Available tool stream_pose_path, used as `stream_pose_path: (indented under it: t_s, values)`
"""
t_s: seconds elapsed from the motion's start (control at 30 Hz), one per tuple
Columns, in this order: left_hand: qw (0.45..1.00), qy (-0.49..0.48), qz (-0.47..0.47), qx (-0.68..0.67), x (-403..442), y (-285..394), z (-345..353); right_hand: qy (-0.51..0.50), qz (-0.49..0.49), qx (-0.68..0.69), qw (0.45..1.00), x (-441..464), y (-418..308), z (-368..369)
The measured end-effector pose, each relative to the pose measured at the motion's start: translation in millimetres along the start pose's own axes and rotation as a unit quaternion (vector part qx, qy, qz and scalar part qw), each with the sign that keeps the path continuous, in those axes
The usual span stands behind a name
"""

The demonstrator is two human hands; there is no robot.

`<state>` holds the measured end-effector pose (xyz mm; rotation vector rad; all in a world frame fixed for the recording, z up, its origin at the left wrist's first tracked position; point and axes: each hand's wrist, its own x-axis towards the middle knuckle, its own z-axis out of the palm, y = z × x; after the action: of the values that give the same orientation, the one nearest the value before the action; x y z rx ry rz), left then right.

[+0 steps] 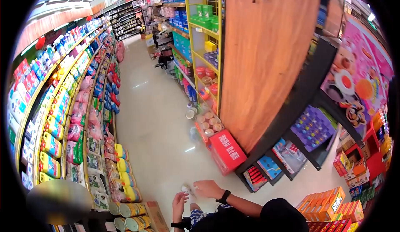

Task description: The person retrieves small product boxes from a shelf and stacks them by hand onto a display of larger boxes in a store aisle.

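My left hand (179, 203) is held in front of my body at the bottom of the view, with a dark band at the wrist. Its fingers curl loosely, and I see nothing in them. Beside it, a little higher, my right hand (208, 188) reaches inward with its fingers stretched out and nothing held. A black watch-like band (223, 197) circles the right wrist. Both hands hang over the floor, apart from the shelves. Below them show a white shoe (187, 189) and blue-and-white patterned shorts (197, 216).
Long shelves of detergent bottles (51, 145) line the left side. A pale aisle floor (143, 123) runs forward. On the right stand a yellow rack (193, 44), a wooden end panel (262, 57) and a red box (227, 150). Orange boxes (323, 203) are stacked at lower right.
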<state>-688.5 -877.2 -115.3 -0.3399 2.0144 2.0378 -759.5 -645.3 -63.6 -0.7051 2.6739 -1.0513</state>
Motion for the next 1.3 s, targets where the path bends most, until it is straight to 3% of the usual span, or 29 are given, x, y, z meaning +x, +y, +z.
stream_pose_path:
  t_s: [0.1,0.23,0.37,0.53,0.77,0.87,0.9,1.07,1.17,1.3]
  values:
    - [0.999,-0.043,-0.012,0.003,70,29,-34,-0.026,0.061,-0.031,0.997,57,17,-5]
    - [0.996,-0.053,0.055,0.043,167,94,-75,0.082,0.077,-0.029,0.993,124,33,-18]
    - [0.993,-0.085,0.082,0.029,261,144,-102,0.117,0.14,-0.031,0.983,189,51,-29]
    - [0.985,-0.157,0.051,0.047,364,183,-96,0.228,0.176,-0.012,0.957,253,67,-67]
    - [0.955,-0.276,0.061,0.087,529,230,-45,0.285,0.216,-0.033,0.933,381,153,-137]
    - [0.942,-0.302,0.109,0.102,598,267,-17,0.309,0.211,-0.098,0.922,441,189,-189]
    - [0.941,-0.31,0.107,0.081,613,293,-6,0.345,0.209,-0.059,0.913,462,191,-214]
    - [0.916,-0.349,0.171,0.098,721,355,43,0.42,0.186,-0.115,0.881,547,214,-320]
    - [0.905,-0.379,0.184,0.068,787,390,84,0.494,0.113,-0.16,0.847,589,226,-383]
    - [0.887,-0.403,0.21,0.075,866,437,150,0.51,0.231,-0.163,0.812,647,269,-427]
